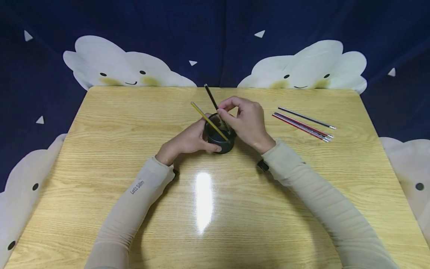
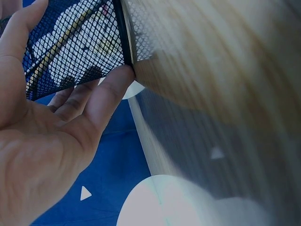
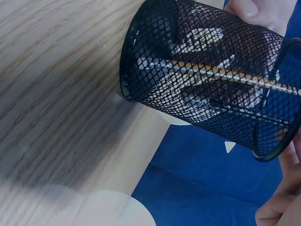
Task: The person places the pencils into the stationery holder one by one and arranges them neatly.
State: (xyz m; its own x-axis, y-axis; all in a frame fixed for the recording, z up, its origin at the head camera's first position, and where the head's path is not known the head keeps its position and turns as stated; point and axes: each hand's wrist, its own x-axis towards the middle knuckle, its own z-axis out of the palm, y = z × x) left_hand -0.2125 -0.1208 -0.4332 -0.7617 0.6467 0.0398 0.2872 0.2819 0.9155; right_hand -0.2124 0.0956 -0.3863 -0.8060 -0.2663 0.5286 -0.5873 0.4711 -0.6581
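Observation:
A black mesh pencil cup stands near the table's far middle. My left hand grips it from the left, thumb across the near side; in the left wrist view, the left hand wraps the mesh wall. A yellow pencil leans inside, its upper end out over the rim to the left. My right hand pinches a black pencil between thumb and forefinger at the rim. Through the mesh in the right wrist view, the black pencil's lower end sits higher than the yellow pencil's.
Right of the cup lie several pencils, red and dark, with one dark pencil slightly apart behind them. The wooden table ends at a dark blue cloud-patterned curtain.

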